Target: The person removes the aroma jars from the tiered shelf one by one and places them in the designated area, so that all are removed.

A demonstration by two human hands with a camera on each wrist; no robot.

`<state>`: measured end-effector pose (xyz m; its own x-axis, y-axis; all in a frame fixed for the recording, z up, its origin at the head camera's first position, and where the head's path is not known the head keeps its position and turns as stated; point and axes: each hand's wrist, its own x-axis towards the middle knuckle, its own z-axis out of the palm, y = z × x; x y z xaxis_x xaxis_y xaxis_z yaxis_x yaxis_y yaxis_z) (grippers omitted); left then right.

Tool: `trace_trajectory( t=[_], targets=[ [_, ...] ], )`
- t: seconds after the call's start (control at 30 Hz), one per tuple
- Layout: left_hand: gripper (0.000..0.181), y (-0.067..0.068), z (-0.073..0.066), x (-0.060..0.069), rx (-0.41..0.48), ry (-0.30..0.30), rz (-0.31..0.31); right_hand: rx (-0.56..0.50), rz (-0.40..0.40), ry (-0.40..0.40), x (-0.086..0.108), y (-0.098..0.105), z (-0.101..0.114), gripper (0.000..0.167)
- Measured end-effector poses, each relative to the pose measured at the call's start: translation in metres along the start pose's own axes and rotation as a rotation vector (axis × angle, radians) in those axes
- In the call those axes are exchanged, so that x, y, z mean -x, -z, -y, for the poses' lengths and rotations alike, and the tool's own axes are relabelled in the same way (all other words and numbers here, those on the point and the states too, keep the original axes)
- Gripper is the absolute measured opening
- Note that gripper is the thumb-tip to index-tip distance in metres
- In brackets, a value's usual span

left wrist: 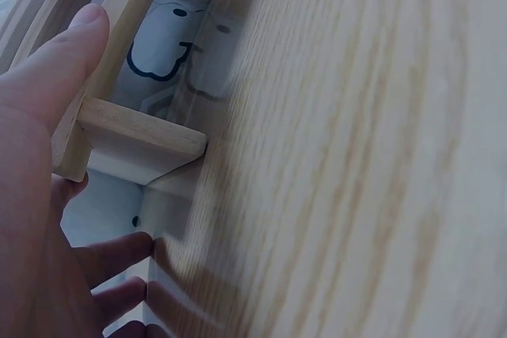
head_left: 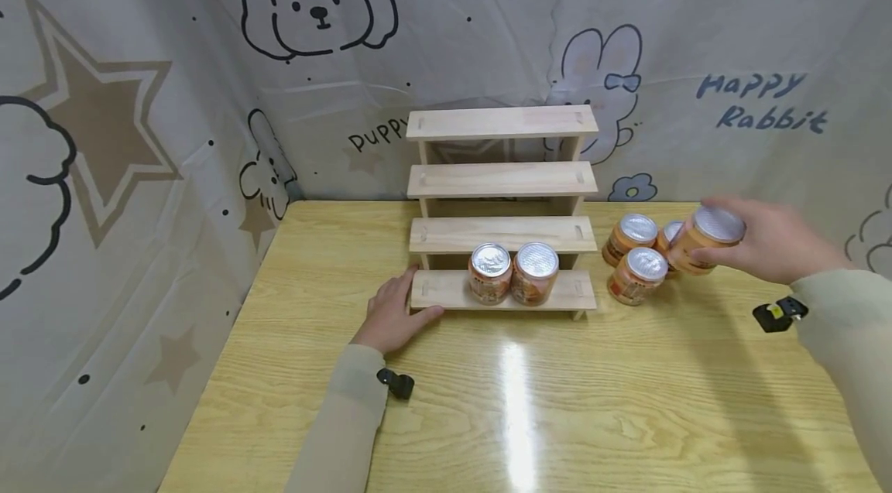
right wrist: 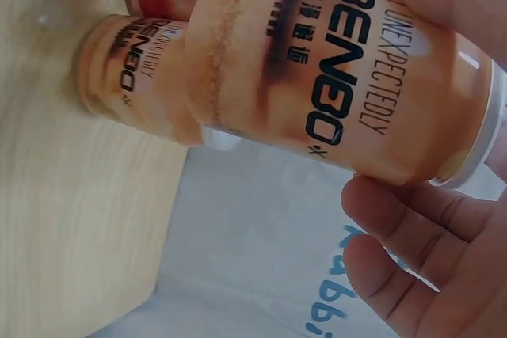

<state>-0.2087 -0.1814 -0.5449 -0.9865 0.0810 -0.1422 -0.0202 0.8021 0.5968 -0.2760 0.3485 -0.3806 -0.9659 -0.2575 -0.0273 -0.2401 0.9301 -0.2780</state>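
In the head view my right hand (head_left: 773,241) holds an orange can (head_left: 707,241) with a silvery lid, tilted and raised beside other cans at the right. The right wrist view shows dark lettering on this held can (right wrist: 317,77), with the thumb and fingers around its lid end. My left hand (head_left: 393,315) grips the left end of the lowest step of a stepped wooden rack (head_left: 446,290). From the left wrist, its thumb (left wrist: 67,57) lies on the board, while the other fingers spread beyond the end. Two similar cans, a left can (head_left: 490,274) and a right can (head_left: 535,274), stand side by side on that step.
Right of the rack, a front can (head_left: 637,276), a back can (head_left: 630,239) and a partly hidden can (head_left: 670,234) stand close together on the wooden table (head_left: 627,400). A printed curtain (head_left: 474,29) hangs behind the table and along its left side.
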Motion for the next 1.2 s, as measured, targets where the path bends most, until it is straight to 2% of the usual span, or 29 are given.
trace_trajectory(
  t=[0.63, 1.2],
  targets=[
    [0.105, 0.001, 0.004, 0.0, 0.009, -0.018, 0.006, 0.029, 0.006, 0.015, 0.012, -0.012, 0.001, 0.096],
    [0.105, 0.0, 0.003, -0.001, 0.004, -0.009, 0.015, -0.017, 0.154, -0.007, 0.011, -0.047, -0.014, 0.095]
  ],
)
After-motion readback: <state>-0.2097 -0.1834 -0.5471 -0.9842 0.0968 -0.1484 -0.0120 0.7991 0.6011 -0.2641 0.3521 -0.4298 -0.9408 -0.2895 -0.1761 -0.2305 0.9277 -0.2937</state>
